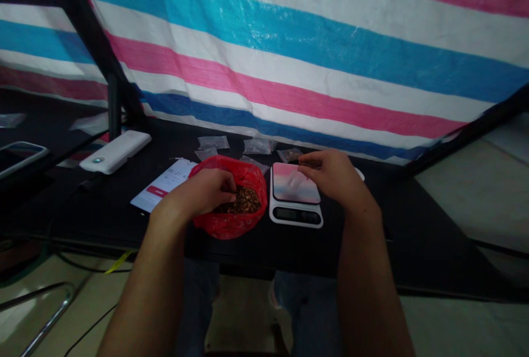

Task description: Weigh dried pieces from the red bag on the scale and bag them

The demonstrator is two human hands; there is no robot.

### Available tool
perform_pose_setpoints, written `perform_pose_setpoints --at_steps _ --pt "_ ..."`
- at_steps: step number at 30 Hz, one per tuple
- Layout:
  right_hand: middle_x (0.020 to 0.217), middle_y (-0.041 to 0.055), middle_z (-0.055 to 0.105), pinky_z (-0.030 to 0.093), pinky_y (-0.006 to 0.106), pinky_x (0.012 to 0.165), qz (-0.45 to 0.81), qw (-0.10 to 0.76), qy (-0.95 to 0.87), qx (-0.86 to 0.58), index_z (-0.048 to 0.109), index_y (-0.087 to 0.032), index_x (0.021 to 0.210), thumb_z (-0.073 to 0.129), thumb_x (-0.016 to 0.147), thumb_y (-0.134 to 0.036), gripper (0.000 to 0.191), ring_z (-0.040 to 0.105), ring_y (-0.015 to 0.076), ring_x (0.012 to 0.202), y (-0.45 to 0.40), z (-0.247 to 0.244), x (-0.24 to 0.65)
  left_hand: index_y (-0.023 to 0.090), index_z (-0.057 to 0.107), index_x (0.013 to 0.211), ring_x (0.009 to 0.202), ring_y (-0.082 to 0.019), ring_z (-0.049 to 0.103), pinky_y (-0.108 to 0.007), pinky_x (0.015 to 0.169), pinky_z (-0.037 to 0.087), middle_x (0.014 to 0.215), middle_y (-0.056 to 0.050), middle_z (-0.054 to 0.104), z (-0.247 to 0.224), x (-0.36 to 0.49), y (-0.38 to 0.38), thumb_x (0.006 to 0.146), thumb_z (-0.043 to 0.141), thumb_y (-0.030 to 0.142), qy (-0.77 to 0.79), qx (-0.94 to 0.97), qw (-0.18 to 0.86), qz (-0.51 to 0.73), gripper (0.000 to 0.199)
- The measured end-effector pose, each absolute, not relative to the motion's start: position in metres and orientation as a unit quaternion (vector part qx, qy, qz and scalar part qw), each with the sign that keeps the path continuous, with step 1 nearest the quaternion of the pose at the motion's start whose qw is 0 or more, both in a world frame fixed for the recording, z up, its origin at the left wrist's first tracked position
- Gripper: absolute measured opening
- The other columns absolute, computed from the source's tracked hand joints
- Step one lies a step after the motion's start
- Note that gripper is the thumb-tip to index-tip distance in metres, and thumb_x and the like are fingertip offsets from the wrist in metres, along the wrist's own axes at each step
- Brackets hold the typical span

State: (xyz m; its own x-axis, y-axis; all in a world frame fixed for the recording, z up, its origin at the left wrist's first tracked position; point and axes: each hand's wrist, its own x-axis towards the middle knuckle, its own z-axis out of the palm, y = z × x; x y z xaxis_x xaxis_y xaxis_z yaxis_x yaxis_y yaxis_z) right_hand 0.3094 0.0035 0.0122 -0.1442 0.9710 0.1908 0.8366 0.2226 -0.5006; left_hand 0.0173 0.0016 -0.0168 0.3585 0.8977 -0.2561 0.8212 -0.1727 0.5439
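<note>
Okay, far left I've got a phone (20,157) on the bench (417,236), then a white device (115,152), then a lit screen (161,185). My left hand (209,191) is in the red bag (227,229) of brown bits (248,201), mid-bench; fingers curled, can't tell if pinching. Clear packets (258,146) near back edge. Scale (285,175) right of bag; right hand (334,175) over its back corner, fingers bent, grip unclear.

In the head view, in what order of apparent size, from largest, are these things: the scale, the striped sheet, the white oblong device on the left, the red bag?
By visible area:
1. striped sheet
2. red bag
3. scale, only somewhat smaller than the bag
4. white oblong device
</note>
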Motion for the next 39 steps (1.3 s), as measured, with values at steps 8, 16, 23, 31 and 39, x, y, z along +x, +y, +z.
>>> perform_pose_setpoints --at_steps 8,16,23,31,39 --pt "0.105 0.0108 0.084 0.057 0.033 0.086 0.135 0.191 -0.755 -0.613 0.086 -0.017 0.106 0.071 0.09 -0.012 0.022 0.079 0.0254 0.096 0.005 0.01 0.303 0.021 0.076 0.093 0.087 -0.021 0.075 -0.029 0.075 0.053 0.095 -0.004 0.082 -0.014 0.023 0.001 0.085 0.067 0.026 0.551 0.77 0.316 0.061 0.013" --pt "0.111 0.011 0.084 0.056 0.03 0.086 0.141 0.171 -0.758 -0.613 0.084 -0.016 0.11 0.069 0.089 -0.006 0.027 0.078 0.0238 0.099 0.005 0.011 0.299 0.022 0.075 0.091 0.086 -0.021 0.075 -0.028 0.073 0.052 0.093 -0.004 0.082 -0.012 0.023 0.0 0.085 0.067 0.026 0.556 0.767 0.315 0.056 0.011" --pt "0.108 0.0121 0.083 0.054 0.03 0.083 0.132 0.16 -0.756 -0.62 0.083 -0.014 0.106 0.069 0.091 -0.007 0.021 0.077 0.0231 0.097 0.005 0.01 0.3 0.022 0.074 0.09 0.085 -0.022 0.075 -0.029 0.074 0.053 0.094 -0.005 0.082 -0.013 0.024 0.0 0.084 0.067 0.026 0.555 0.761 0.33 0.063 0.011" --pt "0.105 0.0086 0.082 0.054 0.03 0.081 0.157 0.188 -0.759 -0.603 0.079 -0.017 0.104 0.066 0.089 -0.003 0.025 0.076 0.0223 0.095 0.006 0.005 0.305 0.019 0.073 0.096 0.086 -0.022 0.074 -0.029 0.073 0.051 0.094 -0.005 0.081 -0.013 0.024 0.0 0.086 0.065 0.03 0.547 0.766 0.334 0.055 0.016" --pt "0.106 0.0078 0.082 0.054 0.029 0.083 0.183 0.241 -0.774 -0.557 0.077 -0.018 0.099 0.062 0.093 -0.004 0.021 0.075 0.0207 0.095 0.006 0.001 0.305 0.018 0.074 0.099 0.088 -0.022 0.075 -0.03 0.076 0.05 0.098 -0.006 0.081 -0.017 0.024 0.001 0.087 0.065 0.03 0.537 0.772 0.335 0.057 0.019"
